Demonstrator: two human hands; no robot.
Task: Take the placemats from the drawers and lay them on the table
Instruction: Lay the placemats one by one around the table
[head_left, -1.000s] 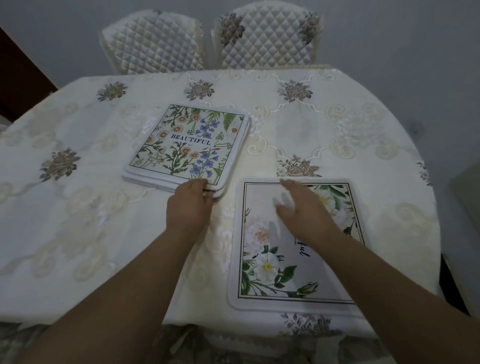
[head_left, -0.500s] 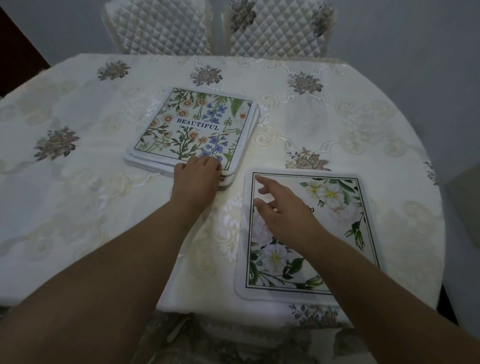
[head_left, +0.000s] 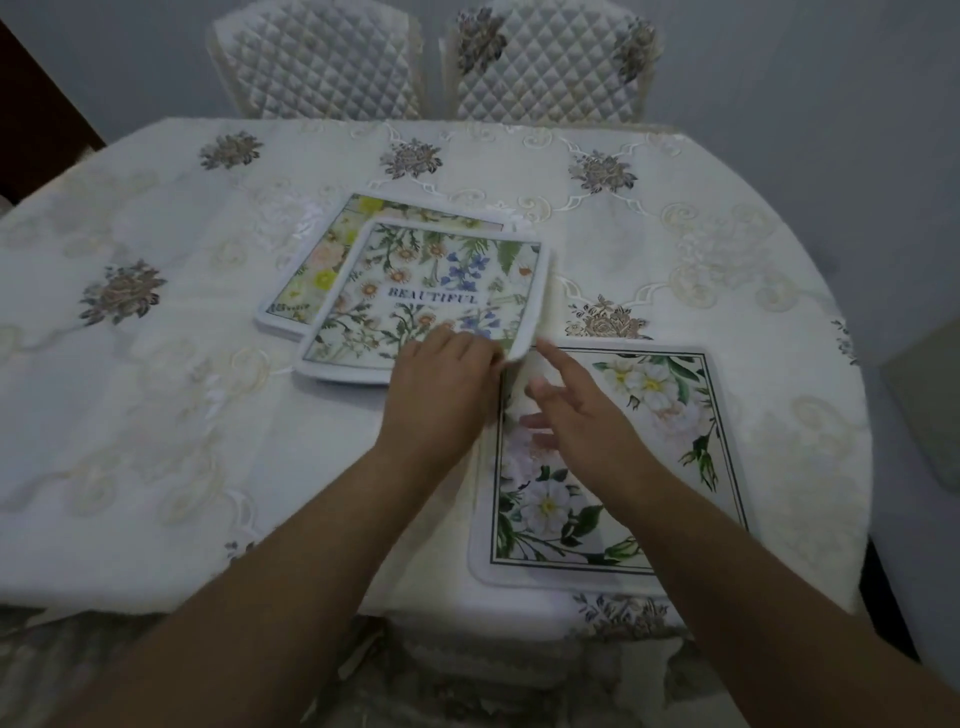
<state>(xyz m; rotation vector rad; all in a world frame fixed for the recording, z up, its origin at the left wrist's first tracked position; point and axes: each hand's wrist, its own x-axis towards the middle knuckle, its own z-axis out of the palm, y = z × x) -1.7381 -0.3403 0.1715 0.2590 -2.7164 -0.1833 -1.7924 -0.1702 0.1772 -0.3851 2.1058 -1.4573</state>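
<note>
Here the left hand (head_left: 441, 384) pinches the near right corner of the "BEAUTIFUL" placemat (head_left: 431, 296), a flat rounded-corner rectangle with a wildflower print and white border, lifted askew over the stack (head_left: 311, 260) beneath. The right hand (head_left: 582, 410) hovers with fingers spread over the white-rose placemat (head_left: 649, 447), which lies flat on the embroidered, glossy tablecloth (head_left: 156, 415). Two quilted chairs (head_left: 317, 57) stand behind.

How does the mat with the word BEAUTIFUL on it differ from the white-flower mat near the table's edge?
The BEAUTIFUL mat is crowded with small mixed wildflowers; the white-flower mat has large white blooms inside a thin black border. The BEAUTIFUL mat sits askew on a stack, its near corner gripped by the left hand; the white-flower mat lies flat on the tablecloth. Both have white rims and rounded corners.
</note>
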